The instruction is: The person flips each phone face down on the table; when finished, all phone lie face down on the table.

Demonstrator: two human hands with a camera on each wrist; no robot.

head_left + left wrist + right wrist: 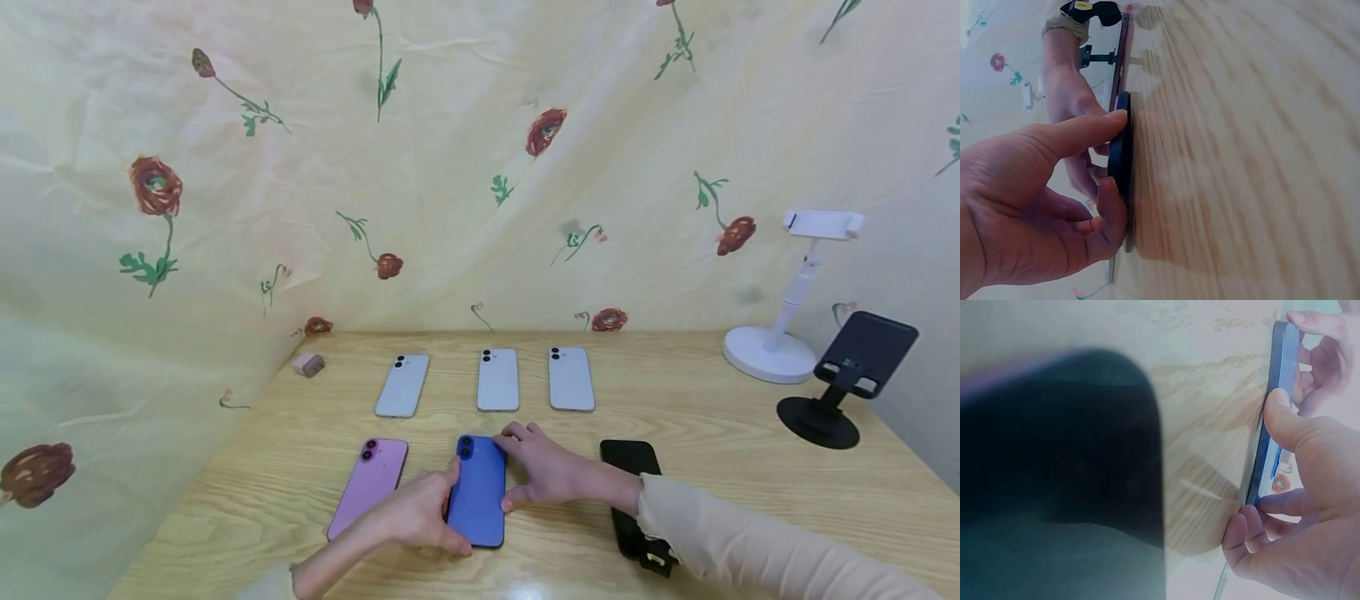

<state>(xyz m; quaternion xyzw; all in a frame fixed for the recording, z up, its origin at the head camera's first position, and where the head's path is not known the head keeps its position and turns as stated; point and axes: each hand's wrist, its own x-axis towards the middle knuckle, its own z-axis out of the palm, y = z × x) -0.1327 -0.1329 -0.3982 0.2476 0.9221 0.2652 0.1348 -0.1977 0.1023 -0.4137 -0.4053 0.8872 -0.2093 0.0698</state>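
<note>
A blue smartphone point(477, 492) lies back side up at the front middle of the table, its two camera lenses at the top left corner. My left hand point(420, 510) grips its left side, thumb at the bottom edge and fingertips along the left edge. On the other side my right hand point(547, 468) holds it, fingers at the top right corner and thumb lower on the right edge. In the left wrist view the phone point(1121, 147) appears edge-on, close over the wood. The right wrist view shows its dark side edge point(1266, 434) between right thumb and fingers.
A pink phone point(371, 483) lies left of the blue one. Three white phones, one of them in the middle point(498, 382), form a row behind. A black phone point(630, 456) lies partly under my right forearm. A white stand point(772, 354) and a black stand point(817, 422) are at right; a small block point(308, 365) sits back left.
</note>
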